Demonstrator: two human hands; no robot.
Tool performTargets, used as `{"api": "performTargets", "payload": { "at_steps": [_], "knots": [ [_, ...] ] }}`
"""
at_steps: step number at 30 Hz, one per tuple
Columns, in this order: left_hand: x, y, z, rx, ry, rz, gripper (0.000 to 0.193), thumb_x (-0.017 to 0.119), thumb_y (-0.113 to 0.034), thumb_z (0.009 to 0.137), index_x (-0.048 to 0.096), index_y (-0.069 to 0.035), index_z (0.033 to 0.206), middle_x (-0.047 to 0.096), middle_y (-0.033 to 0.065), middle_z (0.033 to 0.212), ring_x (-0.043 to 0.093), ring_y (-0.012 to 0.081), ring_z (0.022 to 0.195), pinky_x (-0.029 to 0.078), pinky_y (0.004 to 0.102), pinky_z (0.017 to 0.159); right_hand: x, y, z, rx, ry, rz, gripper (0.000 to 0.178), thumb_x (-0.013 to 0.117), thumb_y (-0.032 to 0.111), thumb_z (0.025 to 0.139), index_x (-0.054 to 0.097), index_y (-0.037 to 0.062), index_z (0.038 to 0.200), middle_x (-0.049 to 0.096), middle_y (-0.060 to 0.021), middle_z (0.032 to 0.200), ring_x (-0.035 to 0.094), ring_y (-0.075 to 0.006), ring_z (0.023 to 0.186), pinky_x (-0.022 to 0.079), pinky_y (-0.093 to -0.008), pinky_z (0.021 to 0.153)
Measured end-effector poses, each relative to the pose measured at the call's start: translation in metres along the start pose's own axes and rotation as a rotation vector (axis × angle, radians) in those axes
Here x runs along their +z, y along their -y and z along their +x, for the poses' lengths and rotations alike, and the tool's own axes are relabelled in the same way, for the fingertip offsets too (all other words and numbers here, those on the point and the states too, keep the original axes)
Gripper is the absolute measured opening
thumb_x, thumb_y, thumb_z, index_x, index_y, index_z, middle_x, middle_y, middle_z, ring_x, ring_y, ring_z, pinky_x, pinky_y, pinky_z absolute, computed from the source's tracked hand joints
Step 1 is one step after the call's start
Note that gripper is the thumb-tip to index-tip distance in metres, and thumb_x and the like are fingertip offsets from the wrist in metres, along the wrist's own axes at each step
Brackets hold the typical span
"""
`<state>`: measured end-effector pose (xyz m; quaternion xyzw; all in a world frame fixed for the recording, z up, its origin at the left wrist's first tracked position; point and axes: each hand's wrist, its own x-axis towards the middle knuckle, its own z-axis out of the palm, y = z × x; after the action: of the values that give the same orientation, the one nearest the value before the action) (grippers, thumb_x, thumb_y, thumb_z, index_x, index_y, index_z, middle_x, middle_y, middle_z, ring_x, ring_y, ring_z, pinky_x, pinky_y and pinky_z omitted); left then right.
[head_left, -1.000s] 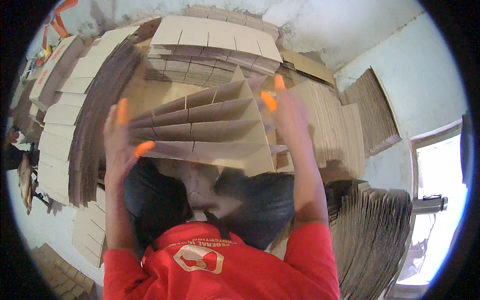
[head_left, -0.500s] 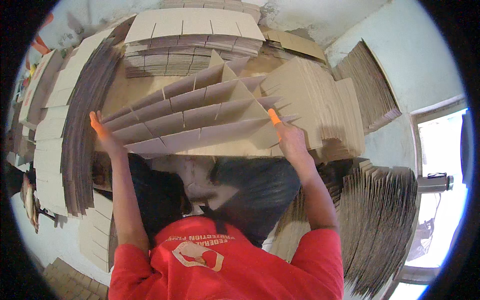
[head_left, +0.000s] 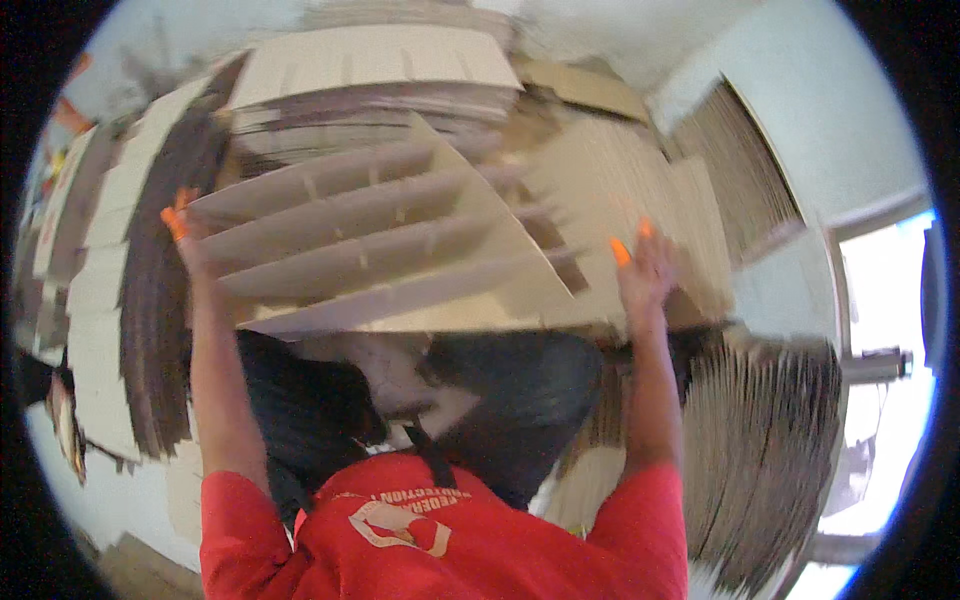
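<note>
A cardboard divider (head_left: 350,215) lies in front of me, made of several long strips with one slanting cross strip (head_left: 500,210) slotted across them near their right ends. At the strips' left ends is my left hand (head_left: 192,235), open, its orange-covered fingertips pointing up; blur hides whether it touches them. My right hand (head_left: 648,275) is open, apart from the divider, its orange-covered fingers spread over a stack of flat cardboard pieces (head_left: 630,180).
Behind the divider rises a stack of slotted cardboard strips (head_left: 370,65). Another tall row of cardboard (head_left: 150,270) stands at the left. At the lower right is a bundle of cardboard pieces (head_left: 765,440), and more cardboard (head_left: 735,165) leans on the right wall.
My right hand has let go of the cross strip and moved right. The cross strip now sits lower and more slanted across the long strips. My left hand has shifted slightly left.
</note>
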<state>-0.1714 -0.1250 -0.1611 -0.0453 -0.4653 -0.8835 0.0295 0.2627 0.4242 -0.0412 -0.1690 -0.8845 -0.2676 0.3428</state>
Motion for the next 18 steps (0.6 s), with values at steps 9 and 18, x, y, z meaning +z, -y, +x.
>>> {"api": "performTargets", "payload": {
  "at_steps": [9, 18],
  "knots": [
    [0.031, 0.012, 0.01, 0.032, -0.085, 0.113, 0.079, 0.036, -0.067, 0.094, 0.041, -0.006, 0.143, 0.034, 0.0101, 0.152, 0.023, 0.0228, 0.143, 0.011, 0.0485, 0.115, 0.046, -0.068, -0.055, 0.043, 0.202, 0.051, 0.052, 0.075, 0.03, 0.078, 0.058, 0.0028, 0.119, 0.062, -0.0196, 0.116, 0.058, -0.0379, 0.11, 0.046, -0.047, 0.095],
    [0.031, -0.066, -0.075, 0.374, -0.151, 0.41, 0.044, 0.051, -0.026, 0.099, 0.051, 0.0, 0.135, 0.056, 0.0109, 0.133, 0.052, 0.0219, 0.124, 0.039, 0.0355, 0.106, 0.021, -0.059, -0.009, 0.582, 0.257, 0.062, 0.032, 0.068, 0.029, 0.088, 0.06, 0.0018, 0.104, 0.064, -0.0223, 0.097, 0.06, -0.0373, 0.083, 0.047, -0.0461, 0.071]
  ]
}}
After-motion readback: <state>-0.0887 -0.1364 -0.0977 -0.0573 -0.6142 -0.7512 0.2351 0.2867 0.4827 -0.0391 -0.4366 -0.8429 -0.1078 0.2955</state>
